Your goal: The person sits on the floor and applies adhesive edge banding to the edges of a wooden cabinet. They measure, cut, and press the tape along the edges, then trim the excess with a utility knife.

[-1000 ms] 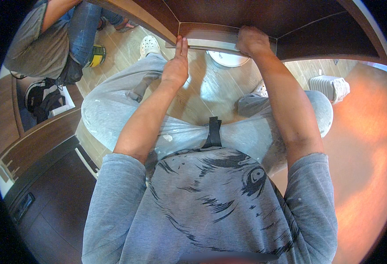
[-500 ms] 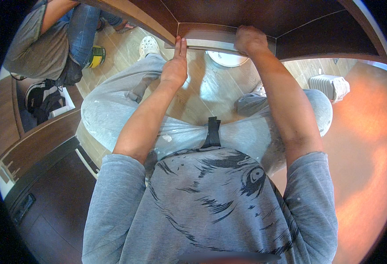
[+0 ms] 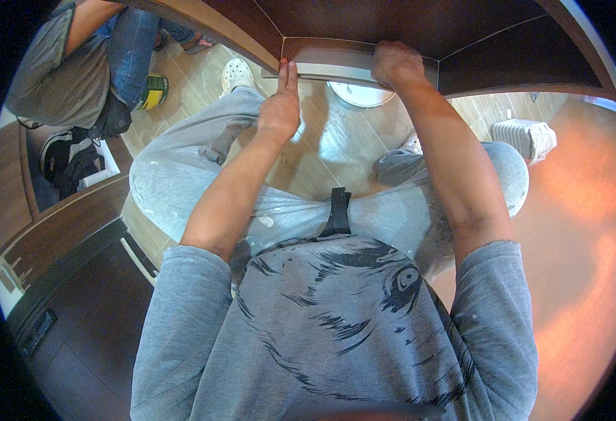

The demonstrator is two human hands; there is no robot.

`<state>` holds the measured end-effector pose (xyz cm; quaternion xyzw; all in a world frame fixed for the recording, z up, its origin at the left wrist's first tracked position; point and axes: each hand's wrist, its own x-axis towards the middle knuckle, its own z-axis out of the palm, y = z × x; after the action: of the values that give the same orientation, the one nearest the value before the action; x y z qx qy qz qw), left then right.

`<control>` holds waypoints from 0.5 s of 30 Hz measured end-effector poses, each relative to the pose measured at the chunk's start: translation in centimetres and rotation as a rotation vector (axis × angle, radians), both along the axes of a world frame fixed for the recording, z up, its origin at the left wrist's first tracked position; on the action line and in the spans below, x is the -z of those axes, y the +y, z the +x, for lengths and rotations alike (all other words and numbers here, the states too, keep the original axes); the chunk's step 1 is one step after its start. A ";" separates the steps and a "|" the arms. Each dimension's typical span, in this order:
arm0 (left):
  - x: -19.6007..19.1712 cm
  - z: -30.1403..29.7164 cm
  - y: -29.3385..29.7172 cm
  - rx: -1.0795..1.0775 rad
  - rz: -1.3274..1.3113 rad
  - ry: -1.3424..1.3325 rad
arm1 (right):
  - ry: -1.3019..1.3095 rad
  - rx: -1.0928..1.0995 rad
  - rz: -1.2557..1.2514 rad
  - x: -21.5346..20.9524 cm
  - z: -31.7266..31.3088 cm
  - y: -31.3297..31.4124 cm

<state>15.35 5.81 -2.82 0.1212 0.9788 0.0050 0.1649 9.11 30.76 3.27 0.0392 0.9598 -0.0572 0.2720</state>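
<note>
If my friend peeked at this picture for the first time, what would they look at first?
Probably the big black drawing with a staring eye on the grey shirt, low in the middle. Next, the left hand and curled right hand at the dark brown cabinet up top. Then the orange glow along the right side.

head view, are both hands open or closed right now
Left hand: open, two fingers extended at the edge of the dark wood cabinet.
Right hand: curled closed at the cabinet; whether it holds anything cannot be told.
</note>
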 end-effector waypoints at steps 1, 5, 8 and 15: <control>0.0 0.0 0.3 -0.006 -0.014 0.017 | 0.025 0.014 -0.012 0.0 0.0 0.0; 0.8 0.6 3.6 -0.110 -0.065 0.061 | 0.085 0.021 -0.019 0.3 0.2 -0.2; 1.9 1.7 7.8 -0.069 0.018 0.048 | 0.057 0.020 -0.011 0.4 0.0 -0.1; 2.0 3.4 12.2 0.142 0.177 0.076 | 0.086 -0.001 -0.007 1.3 0.2 0.3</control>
<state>18.77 17.98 -4.86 0.2042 0.9691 0.0752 0.1162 9.35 31.05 1.95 0.0355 0.9704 -0.0620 0.2308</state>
